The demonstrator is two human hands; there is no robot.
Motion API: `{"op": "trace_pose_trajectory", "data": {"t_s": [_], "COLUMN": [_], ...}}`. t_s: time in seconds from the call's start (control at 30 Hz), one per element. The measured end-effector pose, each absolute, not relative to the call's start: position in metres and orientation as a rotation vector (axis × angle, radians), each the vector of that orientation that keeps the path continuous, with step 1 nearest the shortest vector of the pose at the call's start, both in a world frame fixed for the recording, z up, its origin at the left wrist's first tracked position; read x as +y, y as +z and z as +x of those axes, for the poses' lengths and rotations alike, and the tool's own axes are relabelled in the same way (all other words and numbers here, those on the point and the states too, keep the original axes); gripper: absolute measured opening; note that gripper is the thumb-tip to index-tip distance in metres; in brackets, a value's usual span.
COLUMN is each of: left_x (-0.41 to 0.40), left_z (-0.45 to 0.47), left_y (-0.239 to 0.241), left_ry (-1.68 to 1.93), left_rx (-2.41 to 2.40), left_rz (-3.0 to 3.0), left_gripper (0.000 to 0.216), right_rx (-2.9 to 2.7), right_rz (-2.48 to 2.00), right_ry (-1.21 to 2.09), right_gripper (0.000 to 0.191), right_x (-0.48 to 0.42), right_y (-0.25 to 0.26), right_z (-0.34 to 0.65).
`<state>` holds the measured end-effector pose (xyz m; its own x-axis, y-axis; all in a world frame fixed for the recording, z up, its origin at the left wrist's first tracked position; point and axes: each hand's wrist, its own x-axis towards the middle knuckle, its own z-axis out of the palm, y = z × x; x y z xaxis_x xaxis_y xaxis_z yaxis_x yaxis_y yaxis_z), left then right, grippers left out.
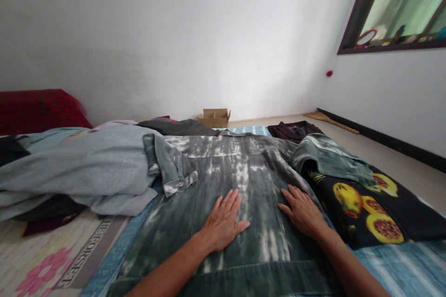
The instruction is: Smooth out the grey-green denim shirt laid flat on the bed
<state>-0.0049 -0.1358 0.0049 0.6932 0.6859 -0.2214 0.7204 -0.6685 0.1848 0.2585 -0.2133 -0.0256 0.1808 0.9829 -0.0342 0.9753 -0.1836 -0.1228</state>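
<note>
A grey-green bleached denim jacket [223,167] lies spread back-up in front of me on a blue striped mat [393,264]. My left hand [223,222] rests flat on the jacket's back, fingers stretched out and holding nothing. My right hand [303,211] lies flat on the jacket's right side, fingers together and extended, also holding nothing. One sleeve with a buttoned cuff [179,183] is folded across the jacket's left side. The other sleeve [331,158] drapes to the right over a black cloth printed with yellow fruit [369,213].
A heap of grey and blue-grey clothes [80,167] lies at the left, with a red cushion [38,109] behind it. A dark garment [294,130] and a small cardboard box [215,117] sit near the far wall. A floral mat [45,264] lies at bottom left.
</note>
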Motion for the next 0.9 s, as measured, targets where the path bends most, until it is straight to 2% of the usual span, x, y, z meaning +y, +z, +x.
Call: {"op": "trace_pose_trajectory", "data": {"t_s": [0.27, 0.5, 0.77, 0.9], "left_x": [-0.141, -0.142, -0.141, -0.143], "left_z": [0.001, 0.007, 0.005, 0.007], "left_y": [0.012, 0.001, -0.005, -0.001], "left_ry": [-0.22, -0.177, -0.132, -0.136], "left_rx": [1.121, 1.076, 1.086, 1.093], "left_rz": [2.67, 2.693, 2.724, 2.717], "left_gripper": [0.072, 0.073, 0.072, 0.071], "right_rx": [-1.876, -1.584, -1.308, -1.272], "right_rz": [-2.288, -2.28, -2.556, -2.607], "right_ry": [0.107, -0.203, 0.184, 0.313], "right_gripper": [0.051, 0.037, 0.044, 0.039], "right_x": [-0.218, -0.227, -0.22, -0.216], "right_y": [-0.019, -0.005, 0.011, 0.013], "right_z": [0.259, 0.271, 0.281, 0.289]}}
